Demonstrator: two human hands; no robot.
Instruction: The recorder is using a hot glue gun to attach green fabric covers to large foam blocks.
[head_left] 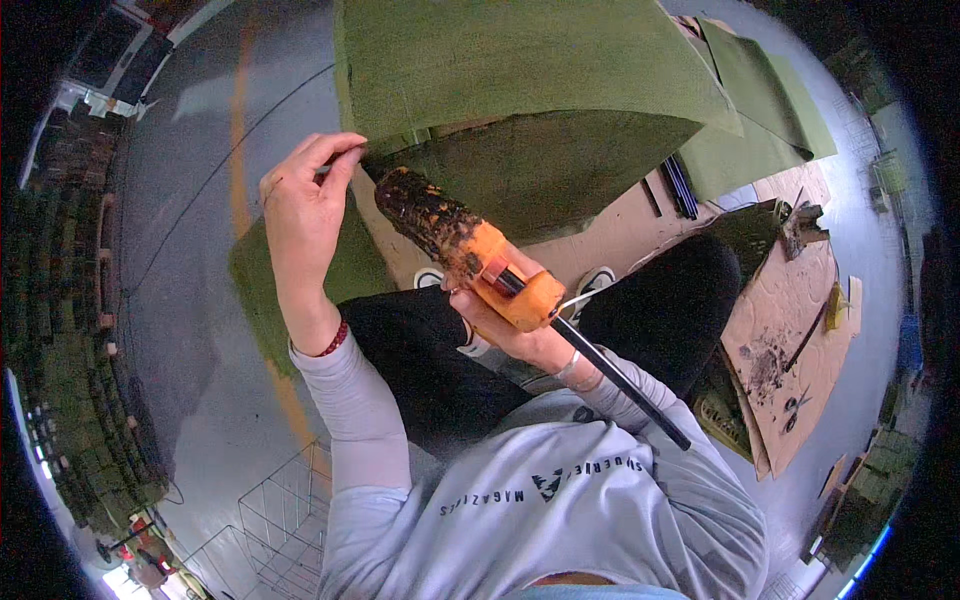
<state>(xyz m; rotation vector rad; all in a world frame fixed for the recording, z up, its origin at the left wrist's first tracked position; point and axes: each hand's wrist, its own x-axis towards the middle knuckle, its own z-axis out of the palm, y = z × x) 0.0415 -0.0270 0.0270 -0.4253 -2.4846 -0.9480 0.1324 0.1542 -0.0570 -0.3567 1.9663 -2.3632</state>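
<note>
My left hand [308, 200] is raised, thumb and forefinger pinched at the left corner of a large green fabric-like sheet [520, 60]. A darker green fold [560, 170] hangs beneath the sheet's near edge. In my right hand [530, 345] is an orange hot glue gun [490, 258], its front end crusted with black and brown residue and pointing up-left toward the fold. From the gun's back a long black glue stick [630, 390] slants down across my right forearm. The gun's nozzle tip is hard to make out against the dark fold.
Cardboard [790, 330] on the floor at right bears dark scraps and scissors [796, 408]. Black sticks [680, 188] lie beyond my right knee, by another green sheet [760, 110]. Wire racks [285, 510] stand at lower left. Stacked dark material [70, 300] lines the far left.
</note>
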